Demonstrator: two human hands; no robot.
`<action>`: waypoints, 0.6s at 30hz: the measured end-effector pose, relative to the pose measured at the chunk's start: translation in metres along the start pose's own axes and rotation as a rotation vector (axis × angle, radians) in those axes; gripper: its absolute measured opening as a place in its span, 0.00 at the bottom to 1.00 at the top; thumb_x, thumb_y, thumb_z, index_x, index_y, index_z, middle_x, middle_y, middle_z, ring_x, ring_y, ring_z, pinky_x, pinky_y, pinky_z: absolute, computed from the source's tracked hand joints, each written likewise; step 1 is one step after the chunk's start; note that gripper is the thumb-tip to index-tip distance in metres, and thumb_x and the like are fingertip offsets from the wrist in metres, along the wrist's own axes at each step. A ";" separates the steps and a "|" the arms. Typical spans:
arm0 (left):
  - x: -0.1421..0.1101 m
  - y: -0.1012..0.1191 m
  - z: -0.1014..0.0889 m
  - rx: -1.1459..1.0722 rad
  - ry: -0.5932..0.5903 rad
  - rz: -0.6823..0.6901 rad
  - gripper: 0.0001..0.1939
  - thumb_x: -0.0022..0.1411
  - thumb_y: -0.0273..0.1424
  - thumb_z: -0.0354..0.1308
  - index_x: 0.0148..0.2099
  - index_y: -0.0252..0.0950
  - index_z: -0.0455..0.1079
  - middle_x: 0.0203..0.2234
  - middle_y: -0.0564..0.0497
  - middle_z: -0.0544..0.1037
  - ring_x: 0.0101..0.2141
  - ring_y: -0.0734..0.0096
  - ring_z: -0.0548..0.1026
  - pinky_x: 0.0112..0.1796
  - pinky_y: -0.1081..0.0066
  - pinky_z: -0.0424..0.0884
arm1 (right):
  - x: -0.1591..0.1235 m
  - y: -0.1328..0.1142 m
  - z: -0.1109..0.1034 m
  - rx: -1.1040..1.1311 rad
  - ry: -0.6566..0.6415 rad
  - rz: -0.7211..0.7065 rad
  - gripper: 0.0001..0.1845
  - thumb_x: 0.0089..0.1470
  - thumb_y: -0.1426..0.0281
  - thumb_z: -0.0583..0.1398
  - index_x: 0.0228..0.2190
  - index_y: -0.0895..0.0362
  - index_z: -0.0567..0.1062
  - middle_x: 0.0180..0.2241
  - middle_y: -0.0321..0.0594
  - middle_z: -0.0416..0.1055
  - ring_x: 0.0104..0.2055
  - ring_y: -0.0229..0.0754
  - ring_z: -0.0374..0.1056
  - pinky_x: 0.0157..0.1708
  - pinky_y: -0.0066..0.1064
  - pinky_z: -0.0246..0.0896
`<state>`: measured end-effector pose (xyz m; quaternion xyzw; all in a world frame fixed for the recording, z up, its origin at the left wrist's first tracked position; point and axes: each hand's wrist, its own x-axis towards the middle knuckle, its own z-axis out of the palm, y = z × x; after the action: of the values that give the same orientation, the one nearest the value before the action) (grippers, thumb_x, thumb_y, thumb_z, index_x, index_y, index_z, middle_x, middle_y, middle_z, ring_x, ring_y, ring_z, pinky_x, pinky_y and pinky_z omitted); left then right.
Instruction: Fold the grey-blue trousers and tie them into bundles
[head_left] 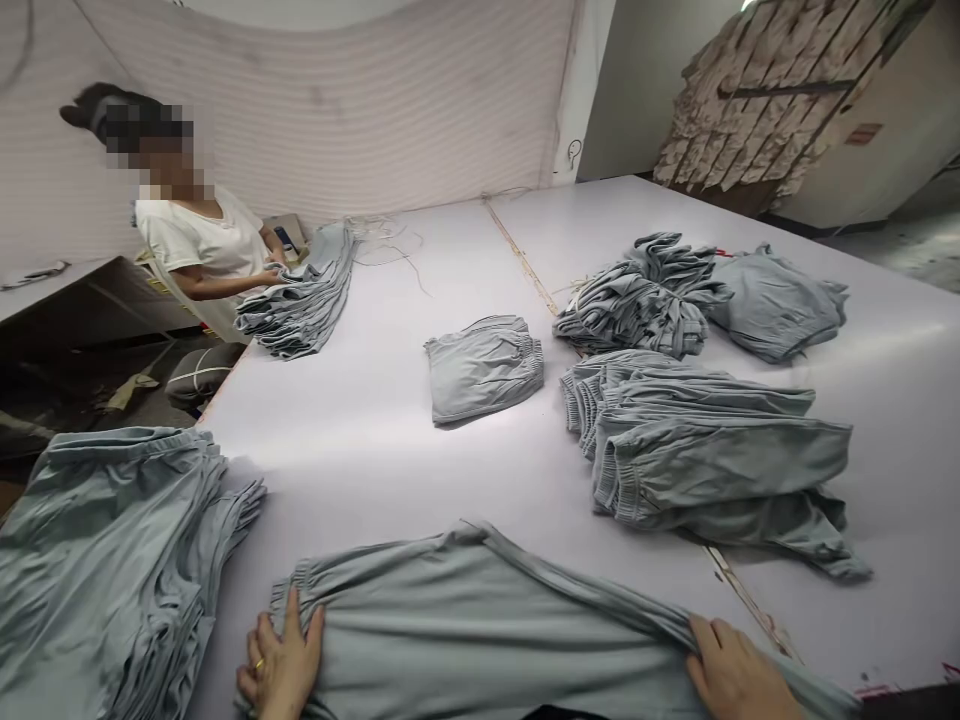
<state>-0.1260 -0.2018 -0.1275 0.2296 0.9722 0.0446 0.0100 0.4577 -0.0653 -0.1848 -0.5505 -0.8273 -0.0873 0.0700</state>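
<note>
A pair of grey-green trousers [480,620] lies spread across the near edge of the table, with gathered elastic at its left end. My left hand [281,660], a ring on one finger, rests on that elastic end with its fingers spread. At the other end, my right hand [739,670] lies over the cloth near its upper edge, fingers stretched out and thumb apart. Beside my left hand is a tall stack of similar trousers [112,560]. The lower edge of the spread trousers runs out of view.
Farther along the white table [390,450] lie a folded garment [484,370], a fanned pile [712,440], a tied bundle [637,300] and another bundle [780,300]. At far left, a co-worker [210,245] handles a grey stack [307,300]. Pale cloth bundles [772,90] stand behind.
</note>
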 end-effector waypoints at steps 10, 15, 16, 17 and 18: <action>0.058 0.008 -0.034 -0.310 -0.205 -0.098 0.43 0.58 0.50 0.42 0.67 0.26 0.43 0.64 0.29 0.52 0.64 0.41 0.50 0.61 0.48 0.45 | 0.169 -0.002 -0.058 0.051 -0.492 0.077 0.16 0.54 0.80 0.49 0.31 0.59 0.76 0.33 0.53 0.76 0.36 0.50 0.74 0.31 0.33 0.57; 0.074 0.000 -0.049 -0.503 -0.283 -0.166 0.26 0.57 0.40 0.47 0.51 0.26 0.64 0.48 0.32 0.74 0.49 0.51 0.72 0.51 0.60 0.66 | 0.150 -0.063 -0.047 -0.001 -0.214 -0.073 0.15 0.51 0.79 0.51 0.33 0.61 0.77 0.34 0.60 0.75 0.32 0.55 0.73 0.27 0.40 0.63; 0.072 0.001 -0.051 -0.540 -0.283 -0.161 0.20 0.55 0.37 0.50 0.45 0.29 0.68 0.43 0.35 0.76 0.47 0.52 0.74 0.50 0.60 0.67 | 0.146 -0.086 -0.047 0.059 -0.145 -0.149 0.15 0.51 0.78 0.52 0.36 0.60 0.77 0.37 0.60 0.75 0.36 0.56 0.73 0.30 0.42 0.65; 0.067 0.003 -0.055 -0.581 -0.277 -0.141 0.14 0.53 0.35 0.52 0.39 0.33 0.69 0.39 0.39 0.78 0.45 0.53 0.74 0.50 0.59 0.66 | 0.143 -0.113 -0.049 0.163 -0.115 -0.234 0.16 0.51 0.76 0.52 0.40 0.59 0.76 0.41 0.60 0.74 0.40 0.57 0.72 0.35 0.44 0.66; 0.061 0.007 -0.059 -0.632 -0.271 -0.109 0.10 0.51 0.34 0.54 0.35 0.36 0.68 0.35 0.43 0.77 0.44 0.53 0.73 0.50 0.59 0.65 | 0.143 -0.141 -0.055 0.300 -0.127 -0.312 0.18 0.52 0.74 0.53 0.43 0.57 0.75 0.45 0.58 0.73 0.44 0.56 0.71 0.39 0.45 0.66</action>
<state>-0.1798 -0.1733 -0.0677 0.1667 0.9110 0.3119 0.2121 0.2733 -0.0025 -0.1108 -0.4038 -0.9089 0.0617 0.0842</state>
